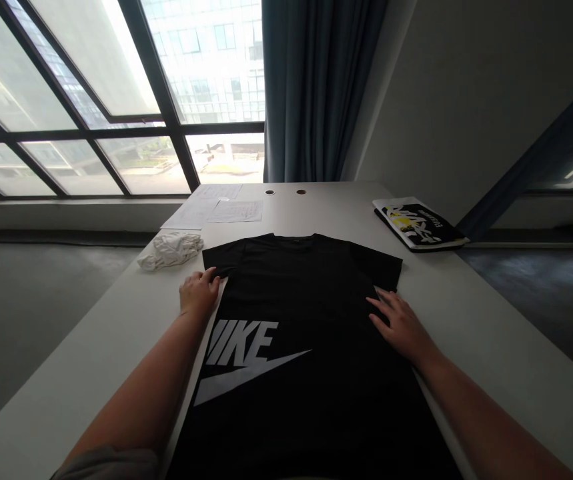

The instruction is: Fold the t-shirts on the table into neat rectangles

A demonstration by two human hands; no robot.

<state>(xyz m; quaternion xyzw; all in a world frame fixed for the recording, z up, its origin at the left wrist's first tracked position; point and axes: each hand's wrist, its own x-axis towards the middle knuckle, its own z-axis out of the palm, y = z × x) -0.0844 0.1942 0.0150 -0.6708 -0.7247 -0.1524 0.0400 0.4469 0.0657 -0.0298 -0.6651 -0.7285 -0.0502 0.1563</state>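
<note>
A black T-shirt [316, 293] with a large grey printed logo lies spread flat on the white table [91, 373], its collar at the far end. At the edge of its left sleeve is my left hand [200, 291], the fingertips closed on the sleeve's hem. My right hand [399, 323] rests on the shirt's right side just below the right sleeve, with its fingers spread and nothing held.
A crumpled white cloth [171, 251] lies beyond my left hand. Paper sheets [235, 211] are at the far left of the table. Folded black-and-white garments [416, 225] sit at the far right. Blue curtains [316, 93] hang behind.
</note>
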